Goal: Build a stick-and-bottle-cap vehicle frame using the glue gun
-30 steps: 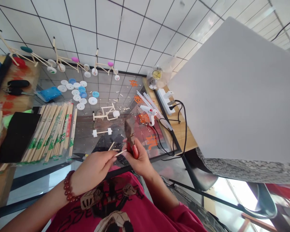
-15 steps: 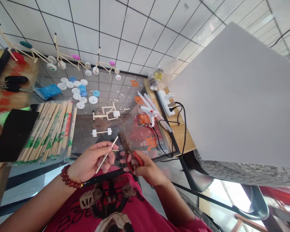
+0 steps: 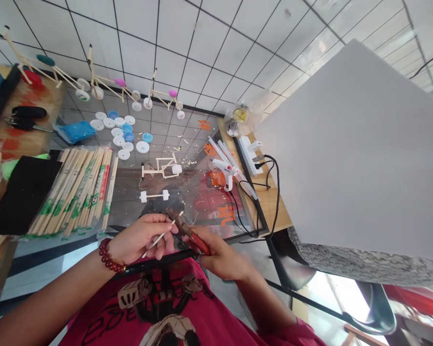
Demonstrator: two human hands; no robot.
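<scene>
My left hand (image 3: 140, 239), wearing a red bead bracelet (image 3: 111, 256), pinches a thin wooden stick (image 3: 158, 239) between thumb and fingers. My right hand (image 3: 220, 254) grips red-handled cutting pliers (image 3: 189, 235) with dark metal jaws. The jaws point left and lie right beside the upper end of the stick, just past my left fingertips. Both hands are held over the edge of a glass-topped table (image 3: 173, 202), above my red printed shirt (image 3: 159, 307).
Wrapped bundles of wooden chopsticks (image 3: 82, 190) lie at left beside a black sheet (image 3: 24, 194). Stick models with white caps (image 3: 160, 168) and several loose caps (image 3: 120, 132) stand ahead. A hot glue gun (image 3: 225, 170) and power strip (image 3: 248, 154) are at right, beside a large grey board (image 3: 346, 144).
The pliers have swung from nearly upright to lying low, jaws pointing left at the stick. The stick now slants up to the right, its end at the jaws.
</scene>
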